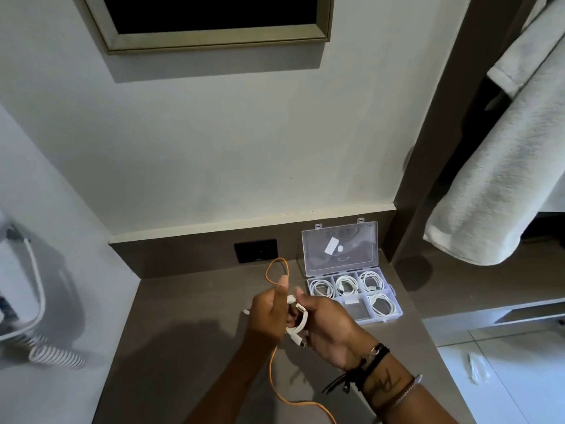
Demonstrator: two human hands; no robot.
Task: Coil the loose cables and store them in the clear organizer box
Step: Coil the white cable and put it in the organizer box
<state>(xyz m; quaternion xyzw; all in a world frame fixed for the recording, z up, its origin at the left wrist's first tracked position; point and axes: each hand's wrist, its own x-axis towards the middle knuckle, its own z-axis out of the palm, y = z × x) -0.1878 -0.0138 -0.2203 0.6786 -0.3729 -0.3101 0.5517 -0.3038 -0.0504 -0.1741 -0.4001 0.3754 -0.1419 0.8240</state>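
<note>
Above the grey-brown counter (189,332) my left hand (269,313) and my right hand (324,328) hold a white cable (301,322) between them, partly wound into a small coil, with one plug hanging below the fingers. An orange cable (276,371) loops up behind my left hand and trails down toward the counter's front edge. The clear organizer box (356,296) stands open at the back right of the counter, its lid (339,249) leaning on the wall. Several compartments hold coiled white cables (347,284); the middle front one holds none.
A black wall socket (256,250) sits behind the hands. A white coiled cord (55,354) hangs from a wall unit at the left. A grey towel (504,166) hangs at the right above a lower shelf. A dark framed screen (214,16) is mounted above.
</note>
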